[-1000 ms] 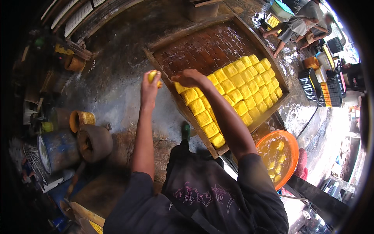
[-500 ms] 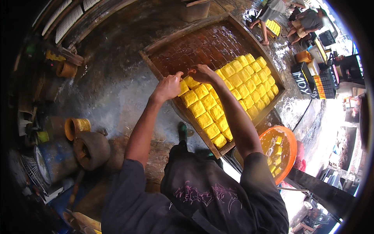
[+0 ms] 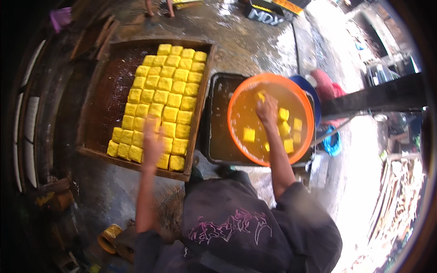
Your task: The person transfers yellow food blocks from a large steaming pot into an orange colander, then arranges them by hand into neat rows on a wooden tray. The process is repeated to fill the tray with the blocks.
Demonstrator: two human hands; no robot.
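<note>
Many yellow tofu blocks (image 3: 160, 96) stand in rows in a wooden tray (image 3: 201, 111) on my left, with bare tray bottom along its left side. Over the near rows hangs my left hand (image 3: 153, 142), smeared by motion, so I cannot make out its fingers. An orange basin (image 3: 311, 111) of cloudy yellowish liquid stands on my right. Inside it, my right hand (image 3: 267, 111) has its fingers closed on a yellow tofu block (image 3: 261, 95) near the far left part. Several more loose blocks (image 3: 284, 127) lie in the liquid, mostly right of my hand.
Under the basin sits a wide black tray (image 3: 221, 118) holding dark liquid. A dark beam (image 3: 373, 98) juts in from the right. A blue container (image 3: 332, 142) stands beside the basin. Another person's legs (image 3: 159, 8) and a black crate (image 3: 264, 13) show at the far side.
My view has swung right, toward the basin. My right hand has left the tray and gone into the basin, onto a tofu block. My left hand has moved from the tray's edge over the blocks.
</note>
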